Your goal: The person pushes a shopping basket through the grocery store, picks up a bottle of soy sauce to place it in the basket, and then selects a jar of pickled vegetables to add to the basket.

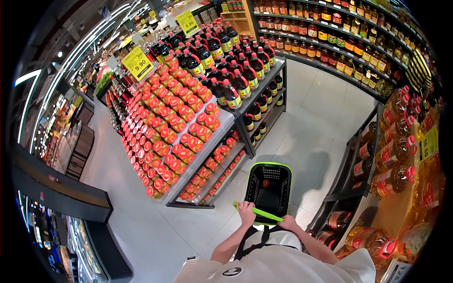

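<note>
A black shopping basket (253,193) with a bright green rim is on the floor just ahead of me. Inside it lies one small round red item (266,183), too small to name. Its green handle (266,214) slants across the near end of the basket. My left hand (246,213) is closed around the handle's left part. Gripping the right end is my right hand (288,223), fingers curled and partly hidden. Dark straps (258,245) hang over my white shirt below the hands.
On the left stands a display of red-lidded jars (170,122), beside dark bottles (231,92) with red caps. Large oil bottles (394,181) line a shelf close on my right. Curved shelves of jars (325,28) stand behind. Pale tiled floor (311,108) runs between them.
</note>
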`<state>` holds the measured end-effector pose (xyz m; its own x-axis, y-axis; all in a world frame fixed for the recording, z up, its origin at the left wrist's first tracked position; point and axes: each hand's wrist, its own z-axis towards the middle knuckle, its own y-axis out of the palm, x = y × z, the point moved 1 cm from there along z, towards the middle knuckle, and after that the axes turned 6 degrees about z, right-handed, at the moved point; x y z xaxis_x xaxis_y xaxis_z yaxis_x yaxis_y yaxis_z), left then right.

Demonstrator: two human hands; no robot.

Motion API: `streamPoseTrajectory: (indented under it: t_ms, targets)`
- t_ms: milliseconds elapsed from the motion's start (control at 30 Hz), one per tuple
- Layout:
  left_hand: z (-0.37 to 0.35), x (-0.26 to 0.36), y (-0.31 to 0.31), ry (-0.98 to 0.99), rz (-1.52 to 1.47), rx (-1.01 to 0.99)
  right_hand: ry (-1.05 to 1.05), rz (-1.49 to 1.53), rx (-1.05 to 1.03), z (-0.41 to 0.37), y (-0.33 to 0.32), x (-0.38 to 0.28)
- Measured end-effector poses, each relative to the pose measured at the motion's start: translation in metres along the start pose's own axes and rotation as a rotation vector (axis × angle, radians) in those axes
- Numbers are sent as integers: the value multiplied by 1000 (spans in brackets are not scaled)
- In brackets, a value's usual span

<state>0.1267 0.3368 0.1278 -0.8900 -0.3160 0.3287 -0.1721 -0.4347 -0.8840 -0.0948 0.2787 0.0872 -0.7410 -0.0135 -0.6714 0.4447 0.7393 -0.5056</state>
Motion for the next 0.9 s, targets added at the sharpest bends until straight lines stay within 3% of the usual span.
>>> streamPoseTrajectory:
  t_ms: [133, 400, 567, 900]
  targets:
    - [12, -26, -5, 116, 19, -50, 58, -12, 88, -6, 14, -23]
    - [26, -70, -13, 353, -212, -133, 182, -29, 237, -13, 39, -44]
    - [23, -86, -14, 391, -325, -200, 247, -15, 387, -31, 69, -52]
    - [25, -103, -24, 545, -369, -254, 363, 74, 310, -56, 108, -66]
